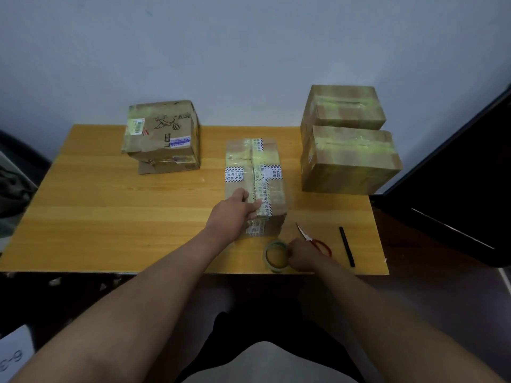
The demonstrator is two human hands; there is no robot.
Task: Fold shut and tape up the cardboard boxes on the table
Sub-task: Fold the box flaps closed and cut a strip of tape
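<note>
A closed cardboard box point(265, 167) with yellowish tape and printed white strips lies in the middle of the wooden table point(110, 217). My left hand point(235, 210) rests on its near end, fingers curled over the taped edge. Just in front of the box, near the table's front edge, lies a roll of clear tape point(276, 257). My right hand point(302, 254) grips the roll's right side. A stack of two taped boxes point(348, 153) stands at the right rear. Another box point(163, 134), with labels and a loose flap underneath, sits at the left rear.
Red-handled scissors point(313, 240) lie right of the tape roll, partly behind my right hand. A black marker point(347, 246) lies further right. A dark cabinet point(456, 189) stands beside the table's right edge. The wall runs behind the table.
</note>
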